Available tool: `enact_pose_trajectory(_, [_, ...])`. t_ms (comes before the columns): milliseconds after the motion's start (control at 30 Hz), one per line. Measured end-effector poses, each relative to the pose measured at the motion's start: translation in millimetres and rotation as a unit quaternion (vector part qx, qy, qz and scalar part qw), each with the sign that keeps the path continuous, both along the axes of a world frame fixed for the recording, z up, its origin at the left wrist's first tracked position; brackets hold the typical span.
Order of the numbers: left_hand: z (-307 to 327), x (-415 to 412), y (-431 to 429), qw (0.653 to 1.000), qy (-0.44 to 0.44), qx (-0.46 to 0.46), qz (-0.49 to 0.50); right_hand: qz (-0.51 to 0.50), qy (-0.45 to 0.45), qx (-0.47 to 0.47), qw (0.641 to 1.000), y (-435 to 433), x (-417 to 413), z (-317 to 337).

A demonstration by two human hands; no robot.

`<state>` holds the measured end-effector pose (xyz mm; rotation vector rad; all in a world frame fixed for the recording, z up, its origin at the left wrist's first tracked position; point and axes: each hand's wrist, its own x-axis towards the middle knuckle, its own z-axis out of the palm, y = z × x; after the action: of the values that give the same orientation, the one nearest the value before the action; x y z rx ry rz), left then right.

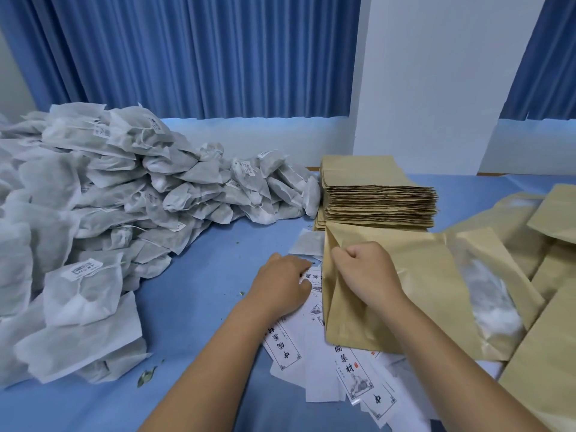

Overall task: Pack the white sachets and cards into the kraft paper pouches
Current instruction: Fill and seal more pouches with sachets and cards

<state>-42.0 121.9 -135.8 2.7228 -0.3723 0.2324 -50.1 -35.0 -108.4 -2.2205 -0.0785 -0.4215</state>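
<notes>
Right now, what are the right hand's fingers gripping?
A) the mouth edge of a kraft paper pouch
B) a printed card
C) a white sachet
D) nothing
A: the right hand pinches the near edge of the kraft paper pouch, while the left hand touches the printed cards.

Sachets lie heaped across the left of the table, reaching a pouch stack at the back. Before the stack, cards lie scattered, one pouch over them. More pouches overlap at far right.
</notes>
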Motion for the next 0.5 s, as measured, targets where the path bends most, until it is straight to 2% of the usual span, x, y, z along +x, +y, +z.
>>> enact_pose_trajectory(100, [0, 3, 8, 0.999, -0.011, -0.027, 0.033, 0.005, 0.0, 0.011, 1.0, -1, 1, 0])
enact_pose_trajectory(200, [7, 5, 17, 0.98, 0.023, -0.169, 0.105, 0.006, 0.001, 0.016, 1.0, -1, 1, -1])
enact_pose_trajectory(267, [13, 8, 22, 0.94, 0.07, -0.305, 0.135, 0.008, 0.007, 0.023, 1.0, 0, 1, -1])
enact_pose_trajectory(367, [20, 5, 23, 0.856, 0.143, -0.488, 0.087, 0.009, 0.02, 0.063, 0.998, -1, 1, 1])
enact_pose_trajectory(433, [26, -1, 19, 0.822, 0.183, -0.537, 0.037, 0.007, 0.029, 0.102, 0.994, -2, 2, 2])
enact_pose_trajectory(500, [29, -4, 13, 0.802, 0.222, -0.554, -0.001, 0.006, 0.032, 0.121, 0.992, -2, 1, 4])
